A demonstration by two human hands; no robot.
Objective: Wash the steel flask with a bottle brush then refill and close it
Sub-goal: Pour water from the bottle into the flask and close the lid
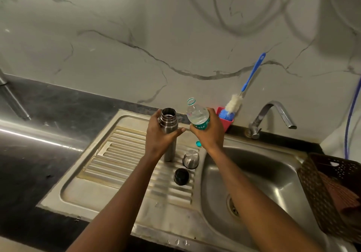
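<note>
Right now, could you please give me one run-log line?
left hand: grips open flask | right hand: holds uncapped water bottle | bottle brush: in red holder

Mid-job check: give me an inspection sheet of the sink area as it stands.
Surface: steel drainboard, stained along its edges; sink basin beside it.
Job's things: flask upright on the drainboard, mouth open; steel cup and black stopper beside it; brush standing in red holder.
Clutter: green cap on the drainboard; brown basket at the sink's right edge.
Grips: left hand holds the flask; right hand holds an uncapped water bottle.
Cables: blue hose down the right wall.
Surroundings: tap, marble wall, dark counter.
</note>
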